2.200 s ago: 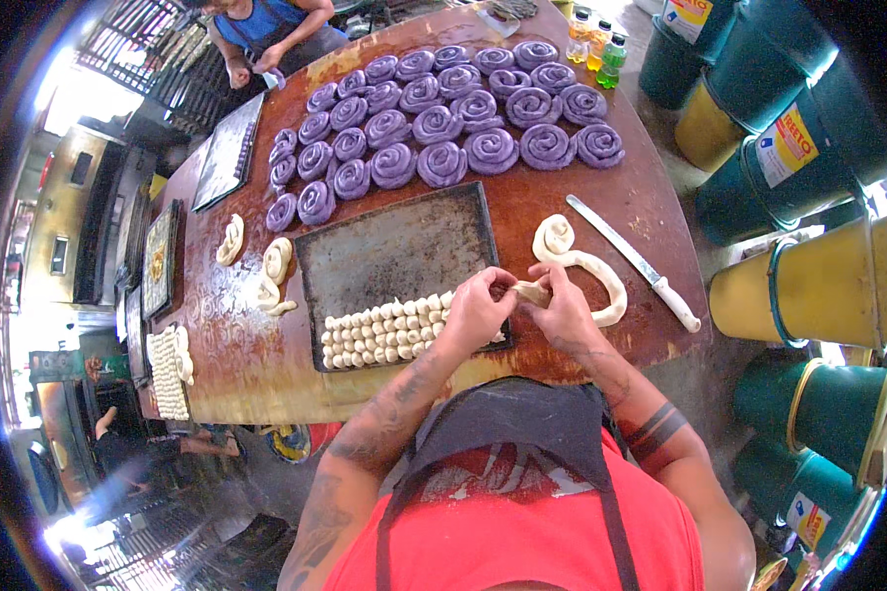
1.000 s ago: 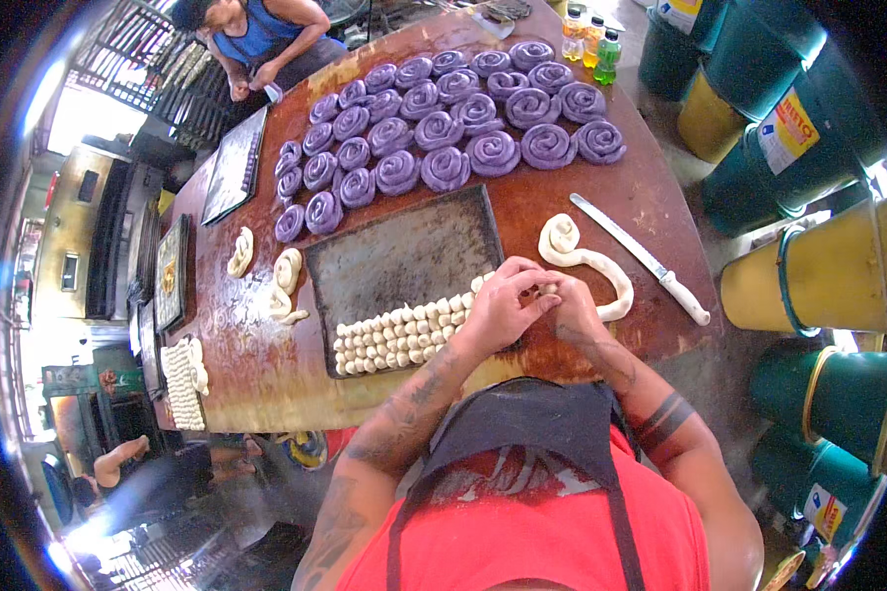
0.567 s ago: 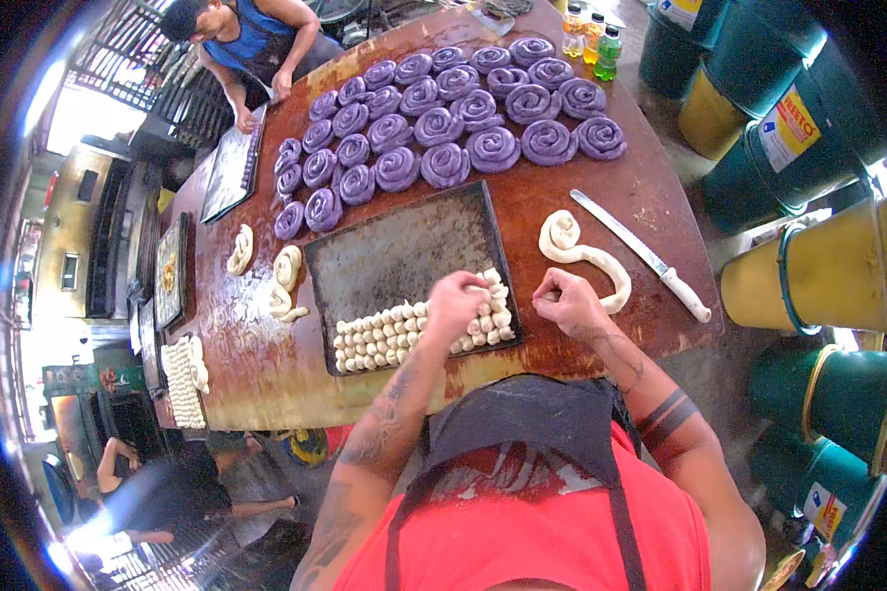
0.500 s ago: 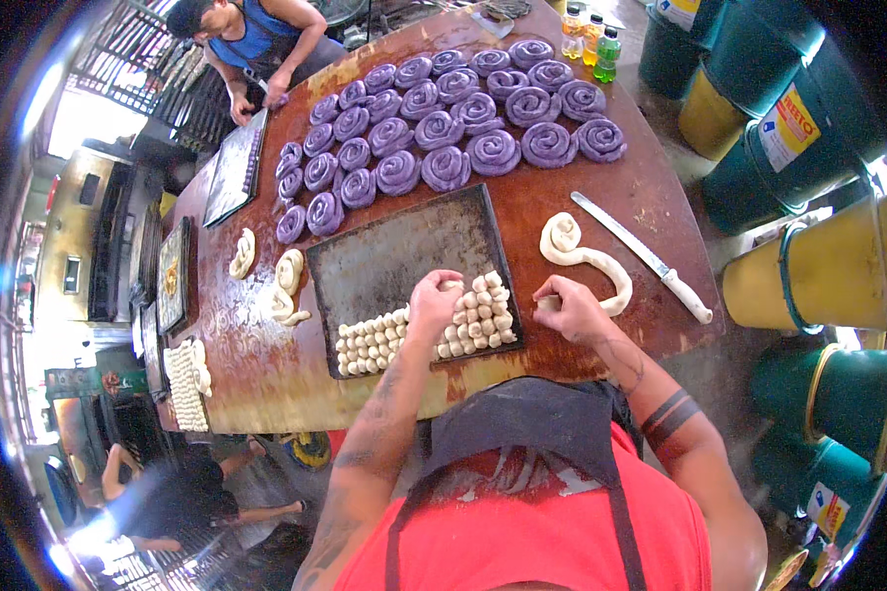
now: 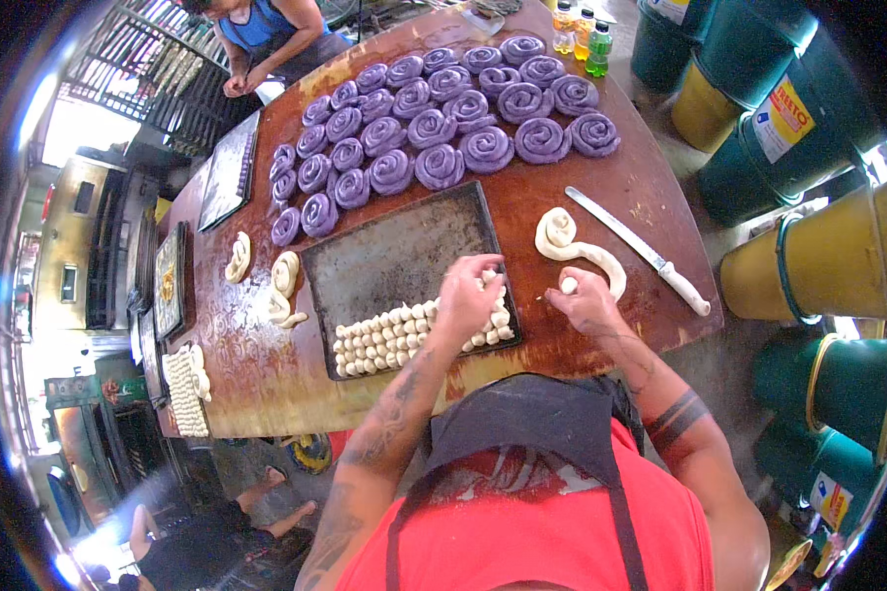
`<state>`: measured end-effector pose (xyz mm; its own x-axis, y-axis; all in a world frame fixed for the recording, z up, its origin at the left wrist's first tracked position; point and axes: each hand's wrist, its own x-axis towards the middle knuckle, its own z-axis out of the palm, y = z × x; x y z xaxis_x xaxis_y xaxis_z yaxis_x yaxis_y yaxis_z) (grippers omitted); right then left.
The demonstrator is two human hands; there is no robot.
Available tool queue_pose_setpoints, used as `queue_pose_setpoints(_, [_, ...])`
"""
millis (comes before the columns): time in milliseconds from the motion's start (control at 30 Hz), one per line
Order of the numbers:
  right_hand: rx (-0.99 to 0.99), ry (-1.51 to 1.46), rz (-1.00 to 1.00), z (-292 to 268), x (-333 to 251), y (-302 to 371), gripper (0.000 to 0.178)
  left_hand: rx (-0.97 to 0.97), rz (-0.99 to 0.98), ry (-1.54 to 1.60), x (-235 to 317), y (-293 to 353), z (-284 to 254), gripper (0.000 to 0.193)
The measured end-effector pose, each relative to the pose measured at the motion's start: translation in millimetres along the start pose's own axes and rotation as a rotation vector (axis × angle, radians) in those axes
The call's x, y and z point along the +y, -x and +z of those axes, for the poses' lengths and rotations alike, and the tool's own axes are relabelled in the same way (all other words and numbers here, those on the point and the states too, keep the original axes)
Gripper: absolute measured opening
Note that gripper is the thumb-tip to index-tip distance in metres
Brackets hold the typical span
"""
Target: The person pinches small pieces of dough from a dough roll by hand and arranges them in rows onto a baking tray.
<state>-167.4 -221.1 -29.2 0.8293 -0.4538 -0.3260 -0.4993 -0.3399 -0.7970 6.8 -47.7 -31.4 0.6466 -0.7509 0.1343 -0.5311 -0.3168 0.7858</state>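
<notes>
My left hand is over the right end of a dark metal baking tray, its fingertips closed around a small pale dough ball. Rows of similar dough balls sit packed together along the tray's near side; my hand and wrist hide some of them. To the right of the tray, my right hand is closed on a piece of pale dough, whose rounded end pokes out by the thumb. A long dough rope, coiled at its far end, lies on the table and runs down toward this hand.
A bread knife with a white handle lies on the wooden table at right. Many purple dough spirals cover the far side. Small dough coils lie left of the tray. Bottles stand at the far edge. Another person is at far left.
My left hand has moved right and slightly away, to the tray's right end. The right hand has shifted slightly right, and a dough end now shows in it. The far person's hands drew back.
</notes>
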Motion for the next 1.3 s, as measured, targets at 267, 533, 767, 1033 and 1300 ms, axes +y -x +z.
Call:
queue_pose_setpoints(267, [0.125,-0.015,-0.178,17,-21,5,0.019,-0.211,0.039,0.163,50,1,16,0.024])
queue_pose_setpoints(533, [0.074,-0.016,-0.313,16,-11,6,0.028,-0.32,-0.498,0.389,25,5,16,0.026])
queue_pose_setpoints(767, [0.095,0.241,-0.562,39,28,-1,0.03,0.269,-0.289,-0.103,-75,15,-31,0.023])
queue_pose_setpoints(1033, [-0.01,-0.611,-0.066,13,14,-10,0.028,0.104,-0.065,-0.433,-59,23,-23,0.027])
queue_pose_setpoints(1300, [-0.121,-1.288,0.155,16,-32,11,0.019,-0.201,0.081,0.173,62,-2,12,0.026])
